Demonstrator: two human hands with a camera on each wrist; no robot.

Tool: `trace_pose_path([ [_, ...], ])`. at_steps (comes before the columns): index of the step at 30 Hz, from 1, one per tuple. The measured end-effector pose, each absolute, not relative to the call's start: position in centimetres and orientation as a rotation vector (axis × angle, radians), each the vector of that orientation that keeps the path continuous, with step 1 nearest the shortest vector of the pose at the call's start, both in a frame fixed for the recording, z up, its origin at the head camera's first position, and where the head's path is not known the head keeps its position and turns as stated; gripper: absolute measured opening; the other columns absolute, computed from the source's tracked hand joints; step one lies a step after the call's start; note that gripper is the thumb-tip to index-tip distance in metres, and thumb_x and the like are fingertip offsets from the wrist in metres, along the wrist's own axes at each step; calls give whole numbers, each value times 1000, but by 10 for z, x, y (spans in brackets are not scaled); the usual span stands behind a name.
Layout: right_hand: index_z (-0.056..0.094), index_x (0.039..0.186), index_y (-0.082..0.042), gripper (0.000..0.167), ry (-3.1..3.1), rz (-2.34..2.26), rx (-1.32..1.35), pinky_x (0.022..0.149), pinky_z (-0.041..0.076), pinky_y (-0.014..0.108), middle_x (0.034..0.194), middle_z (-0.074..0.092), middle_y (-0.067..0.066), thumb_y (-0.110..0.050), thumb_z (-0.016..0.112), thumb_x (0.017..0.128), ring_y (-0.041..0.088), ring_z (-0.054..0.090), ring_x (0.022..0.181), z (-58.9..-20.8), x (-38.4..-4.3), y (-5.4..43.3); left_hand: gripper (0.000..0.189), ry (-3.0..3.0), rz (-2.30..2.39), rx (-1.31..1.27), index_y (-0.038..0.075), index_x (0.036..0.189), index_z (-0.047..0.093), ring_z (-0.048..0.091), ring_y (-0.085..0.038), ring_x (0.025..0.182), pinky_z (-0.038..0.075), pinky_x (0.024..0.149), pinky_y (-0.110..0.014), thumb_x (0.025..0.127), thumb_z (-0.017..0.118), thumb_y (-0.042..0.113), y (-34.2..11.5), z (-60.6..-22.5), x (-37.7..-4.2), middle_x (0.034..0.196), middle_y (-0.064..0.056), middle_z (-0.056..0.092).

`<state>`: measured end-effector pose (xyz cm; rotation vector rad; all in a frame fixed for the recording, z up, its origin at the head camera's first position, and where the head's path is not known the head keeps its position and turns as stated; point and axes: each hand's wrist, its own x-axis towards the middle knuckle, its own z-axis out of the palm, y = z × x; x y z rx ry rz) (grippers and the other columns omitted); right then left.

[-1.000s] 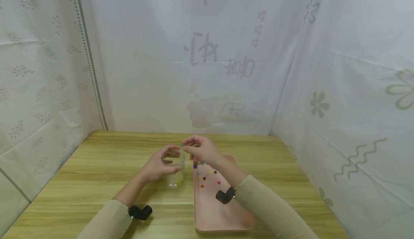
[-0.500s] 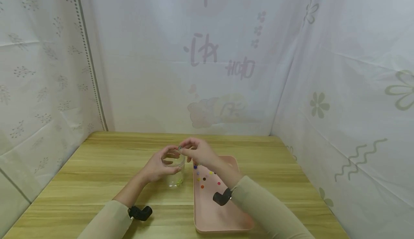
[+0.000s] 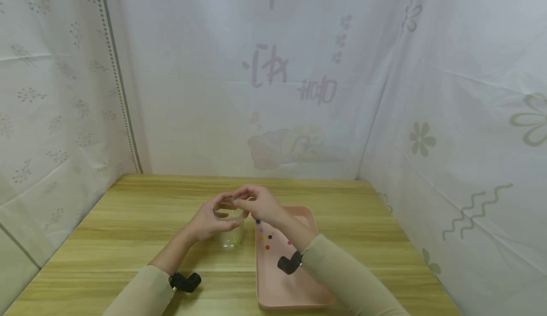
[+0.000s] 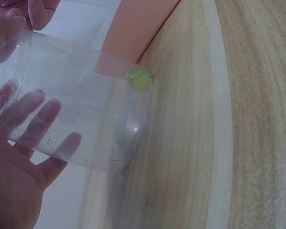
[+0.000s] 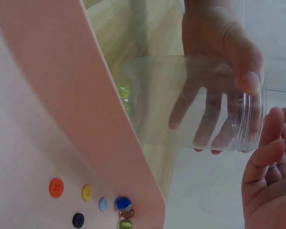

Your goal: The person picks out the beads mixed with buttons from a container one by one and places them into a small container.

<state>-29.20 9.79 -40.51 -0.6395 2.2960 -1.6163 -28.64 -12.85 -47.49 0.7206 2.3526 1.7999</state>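
1. Jar, clear: one (image 3: 232, 233). On the counter (image 3: 128, 230), left of the tray; long axis close to upright, mouth upward. Whether the base sits fully flat: cannot tell.

2. Left hand (image 3: 207, 223): nearer to the jar. Fingers curled round its upper wall, thumb on the side toward the person; grips just below the rim.

3. Right hand (image 3: 260, 206): fingers pinching a small glassy bead (image 3: 233, 198) between thumb and fingertips, other fingers loosely bent.

4. Governing relation: bead above the jar's mouth, toward the far part of the rim; the mouth lies directly below the right fingertips, the jar's axis running down from them. Contact with rim: cannot tell.

5. Marbles, green: two visible (image 5: 124, 91), low inside the jar.

6. Tray, pink (image 3: 295, 305): just beside the jar on the right, long side running away from the person, under the right forearm.

7. Tray contents: orange button (image 5: 56, 187), yellow button (image 5: 87, 192), black button (image 5: 78, 220), light blue button (image 5: 103, 204), blue marble (image 5: 123, 203) by the tray wall, others partly hidden.
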Motion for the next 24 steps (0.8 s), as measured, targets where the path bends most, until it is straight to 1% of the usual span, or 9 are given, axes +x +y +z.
trace_pose_path([
  [7, 74, 128, -16, 23, 2308, -1595, -667, 50, 42, 22, 115, 73, 5, -25, 71, 107, 17, 67, 72, -407, -292, 98, 72, 2365, 1787, 724, 16, 155, 53, 60, -52, 138, 58, 111, -58, 92, 87, 22, -129, -474, -285, 146, -18, 63],
  [11, 75, 127, -18, 22, 2312, -1593, -664, 51, 41, 23, 114, 73, 2, -26, 71, 107, 23, 68, 74, -408, -292, 98, 72, 2371, 1783, 739, 16, 156, 53, 60, -52, 138, 56, 113, -61, 92, 87, 21, -128, -474, -285, 146, -18, 63],
  [15, 75, 127, -18, 22, 2312, -1594, -655, 52, 41, 26, 113, 73, 2, -27, 72, 107, 20, 67, 73, -408, -291, 98, 72, 2378, 1780, 755, 14, 156, 53, 60, -53, 139, 55, 113, -61, 92, 87, 21, -128, -473, -285, 147, -18, 63],
  [20, 75, 127, -17, 22, 2306, -1599, -653, 51, 41, 24, 112, 72, 3, -27, 72, 107, 15, 66, 70, -408, -291, 98, 72, 2380, 1784, 769, 14, 156, 53, 60, -52, 139, 56, 113, -61, 93, 87, 21, -128, -473, -285, 146, -18, 64],
  [24, 75, 127, -17, 22, 2303, -1599, -652, 51, 41, 24, 111, 72, 2, -27, 72, 107, 18, 66, 71, -408, -291, 98, 72, 2380, 1783, 763, 14, 156, 53, 61, -52, 137, 56, 112, -61, 93, 87, 21, -128, -474, -286, 145, -18, 64],
])
